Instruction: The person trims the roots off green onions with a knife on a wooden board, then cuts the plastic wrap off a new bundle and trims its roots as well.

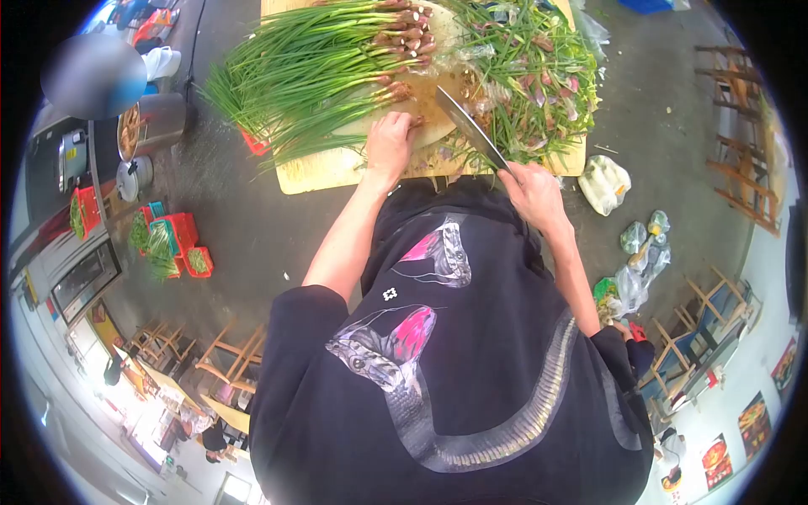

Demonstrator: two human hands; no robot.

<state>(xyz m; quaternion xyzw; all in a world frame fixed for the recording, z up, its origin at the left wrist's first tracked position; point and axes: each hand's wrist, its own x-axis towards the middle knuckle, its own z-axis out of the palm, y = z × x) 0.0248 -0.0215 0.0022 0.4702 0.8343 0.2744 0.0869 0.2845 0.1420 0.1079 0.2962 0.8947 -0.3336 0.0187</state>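
Observation:
My right hand (532, 192) grips the handle of a kitchen knife (470, 124), its broad blade pointing up and left over the cutting board (439, 135). My left hand (390, 145) is closed at the near edge of the spring onions (324, 80), fingers curled round the reddish root end of some of them. The spring onions lie in a thick layer, green tops to the left and purple-red bulbs to the right. Right of the blade is a heap of trimmings (539, 84), with leaves, purplish skins and bits of clear plastic. What lies under my left palm is hidden.
Board and heap rest on a wooden tabletop (316, 172). On the floor to the right are a white plastic bag (604, 185) and several smaller bags (631, 286). Red baskets of greens (175, 236) and a big metal pot (160, 124) stand left. Another person's hand (623, 331) shows at lower right.

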